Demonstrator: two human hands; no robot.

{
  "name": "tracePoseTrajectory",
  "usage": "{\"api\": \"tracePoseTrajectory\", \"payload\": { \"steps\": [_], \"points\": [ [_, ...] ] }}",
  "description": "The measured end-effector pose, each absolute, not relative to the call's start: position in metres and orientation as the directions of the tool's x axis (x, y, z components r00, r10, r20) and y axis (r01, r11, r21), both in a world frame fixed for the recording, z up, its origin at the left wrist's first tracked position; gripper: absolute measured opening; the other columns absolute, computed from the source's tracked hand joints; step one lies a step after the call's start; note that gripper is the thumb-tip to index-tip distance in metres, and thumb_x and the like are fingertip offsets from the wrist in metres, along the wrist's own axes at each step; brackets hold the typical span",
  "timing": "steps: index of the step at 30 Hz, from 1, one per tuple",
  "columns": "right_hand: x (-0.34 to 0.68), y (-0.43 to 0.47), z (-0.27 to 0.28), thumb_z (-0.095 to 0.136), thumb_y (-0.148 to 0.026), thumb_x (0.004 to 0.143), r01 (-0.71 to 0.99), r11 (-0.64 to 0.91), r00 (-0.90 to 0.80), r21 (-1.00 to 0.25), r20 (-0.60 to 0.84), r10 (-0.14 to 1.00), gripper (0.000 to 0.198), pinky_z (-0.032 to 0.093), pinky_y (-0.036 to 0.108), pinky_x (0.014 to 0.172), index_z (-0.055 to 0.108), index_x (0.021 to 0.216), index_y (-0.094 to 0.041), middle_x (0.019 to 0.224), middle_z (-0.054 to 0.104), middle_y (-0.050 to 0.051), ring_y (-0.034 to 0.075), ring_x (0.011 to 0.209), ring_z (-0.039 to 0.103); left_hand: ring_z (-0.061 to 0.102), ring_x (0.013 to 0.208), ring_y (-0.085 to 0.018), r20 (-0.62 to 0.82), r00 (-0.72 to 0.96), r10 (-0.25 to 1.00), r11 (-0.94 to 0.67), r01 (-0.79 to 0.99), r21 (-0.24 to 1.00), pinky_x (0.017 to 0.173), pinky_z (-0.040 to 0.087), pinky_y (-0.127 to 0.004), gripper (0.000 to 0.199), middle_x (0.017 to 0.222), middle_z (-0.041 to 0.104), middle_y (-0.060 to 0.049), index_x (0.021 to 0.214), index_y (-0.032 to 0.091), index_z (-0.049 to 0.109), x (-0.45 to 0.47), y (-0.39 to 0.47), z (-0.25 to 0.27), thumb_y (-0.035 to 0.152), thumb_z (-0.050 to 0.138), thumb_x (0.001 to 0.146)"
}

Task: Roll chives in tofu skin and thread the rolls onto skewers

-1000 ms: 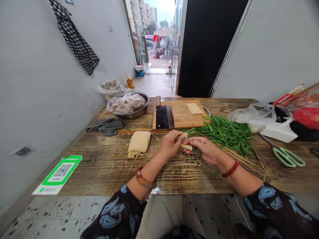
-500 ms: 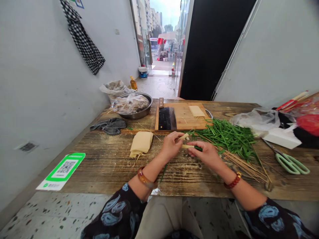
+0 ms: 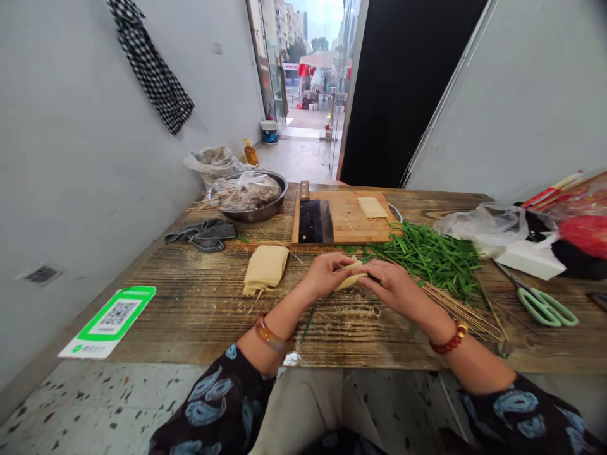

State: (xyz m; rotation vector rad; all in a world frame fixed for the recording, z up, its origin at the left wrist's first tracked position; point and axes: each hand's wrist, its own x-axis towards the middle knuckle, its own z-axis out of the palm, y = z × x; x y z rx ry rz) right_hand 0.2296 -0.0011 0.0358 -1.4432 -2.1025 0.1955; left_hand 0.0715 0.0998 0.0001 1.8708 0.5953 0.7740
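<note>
Both hands meet in front of me over the wooden table. My left hand [image 3: 327, 275] and my right hand [image 3: 389, 285] are closed on a pale yellow tofu sheet [image 3: 349, 281], partly folded or rolled between them; the fingers hide much of it. A few green bits poke out just beyond the sheet. To the left lies a stack of tofu sheets [image 3: 266, 268]. Chopped green chives [image 3: 436, 258] are heaped beyond my right hand, with thin bamboo skewers [image 3: 455, 308] beside them.
A cutting board [image 3: 355, 226] carries a cleaver [image 3: 314, 221] and a tofu piece [image 3: 372, 207]. At the back left is a metal basin [image 3: 265, 212] holding a plastic-wrapped bundle, near a grey cloth [image 3: 203, 235]. Green scissors [image 3: 545, 306] and plastic bags [image 3: 488, 227] lie right; a QR card [image 3: 114, 319], left.
The tofu sheet now shows wider between my hands. My right hand has come over its right end, covering the green stalks seen there before. The view has shifted slightly.
</note>
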Motion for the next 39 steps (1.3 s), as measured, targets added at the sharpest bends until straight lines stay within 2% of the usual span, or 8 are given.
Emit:
{"api": "tracePoseTrajectory", "payload": {
  "steps": [3, 8, 16, 23, 26, 29, 33, 39],
  "points": [
    [0.231, -0.001, 0.036, 0.049, -0.023, 0.092, 0.804, 0.385, -0.231, -0.454, 0.357, 0.905, 0.021, 0.048, 0.028, 0.075, 0.067, 0.103, -0.021, 0.088, 0.069, 0.005, 0.017, 0.082, 0.063, 0.065, 0.080, -0.016, 0.223, 0.711, 0.667, -0.360, 0.046, 0.932, 0.070, 0.050, -0.022, 0.022, 0.090, 0.073, -0.006, 0.094, 0.013, 0.073, 0.070, 0.098, 0.003, 0.024, 0.063, 0.079],
    [0.231, -0.001, 0.038, 0.055, -0.024, 0.088, 0.818, 0.292, -0.147, -0.496, 0.310, 0.939, 0.020, 0.048, 0.027, 0.076, 0.069, 0.102, -0.022, 0.089, 0.072, 0.005, 0.018, 0.082, 0.065, 0.065, 0.082, -0.016, 0.259, 0.738, 0.623, -0.454, 0.072, 0.888, 0.072, 0.049, -0.023, 0.023, 0.089, 0.073, -0.006, 0.095, 0.014, 0.074, 0.068, 0.098, 0.009, 0.027, 0.061, 0.082],
    [0.230, -0.002, 0.037, 0.056, -0.025, 0.084, 0.802, 0.231, -0.061, -0.550, 0.310, 0.949, 0.020, 0.050, 0.029, 0.078, 0.071, 0.097, -0.023, 0.093, 0.073, 0.004, 0.019, 0.084, 0.067, 0.064, 0.090, -0.017, 0.320, 0.773, 0.547, -0.550, 0.044, 0.834, 0.082, 0.047, -0.026, 0.024, 0.099, 0.072, -0.006, 0.104, 0.018, 0.070, 0.066, 0.100, 0.009, 0.025, 0.055, 0.087],
    [0.230, 0.000, 0.032, 0.058, -0.026, 0.083, 0.806, 0.189, 0.001, -0.561, 0.322, 0.947, 0.018, 0.050, 0.030, 0.078, 0.071, 0.095, -0.023, 0.092, 0.074, 0.003, 0.020, 0.084, 0.068, 0.064, 0.095, -0.017, 0.307, 0.780, 0.545, -0.580, 0.086, 0.810, 0.086, 0.047, -0.026, 0.032, 0.103, 0.070, -0.008, 0.108, 0.015, 0.069, 0.064, 0.101, 0.012, 0.011, 0.047, 0.084],
    [0.230, 0.001, 0.031, 0.058, -0.026, 0.083, 0.806, 0.186, 0.014, -0.562, 0.332, 0.943, 0.017, 0.050, 0.030, 0.078, 0.071, 0.094, -0.023, 0.093, 0.074, 0.003, 0.020, 0.085, 0.068, 0.063, 0.096, -0.017, 0.299, 0.778, 0.552, -0.577, 0.098, 0.811, 0.086, 0.047, -0.027, 0.033, 0.104, 0.070, -0.008, 0.107, 0.015, 0.069, 0.063, 0.100, 0.015, 0.011, 0.046, 0.084],
    [0.229, 0.001, 0.032, 0.058, -0.026, 0.082, 0.801, 0.192, 0.015, -0.566, 0.341, 0.940, 0.016, 0.051, 0.030, 0.078, 0.071, 0.092, -0.024, 0.093, 0.074, 0.003, 0.021, 0.085, 0.068, 0.063, 0.093, -0.017, 0.296, 0.771, 0.563, -0.562, 0.095, 0.822, 0.084, 0.047, -0.027, 0.027, 0.102, 0.070, -0.007, 0.106, 0.017, 0.070, 0.064, 0.098, 0.017, 0.022, 0.054, 0.085],
    [0.228, 0.001, 0.032, 0.058, -0.026, 0.082, 0.803, 0.187, 0.029, -0.566, 0.350, 0.936, 0.015, 0.051, 0.030, 0.076, 0.071, 0.089, -0.023, 0.090, 0.074, 0.003, 0.020, 0.082, 0.068, 0.064, 0.091, -0.019, 0.289, 0.762, 0.580, -0.524, 0.077, 0.848, 0.085, 0.047, -0.027, 0.032, 0.101, 0.070, -0.007, 0.104, 0.016, 0.070, 0.065, 0.097, 0.017, 0.030, 0.070, 0.075],
    [0.227, -0.001, 0.031, 0.057, -0.025, 0.082, 0.815, 0.172, 0.053, -0.553, 0.367, 0.929, 0.015, 0.050, 0.029, 0.075, 0.069, 0.090, -0.023, 0.089, 0.074, 0.003, 0.020, 0.081, 0.068, 0.063, 0.087, -0.018, 0.280, 0.764, 0.581, -0.514, 0.078, 0.854, 0.081, 0.047, -0.027, 0.031, 0.097, 0.071, -0.005, 0.104, 0.017, 0.070, 0.066, 0.097, 0.016, 0.029, 0.070, 0.076]
  ]
}}
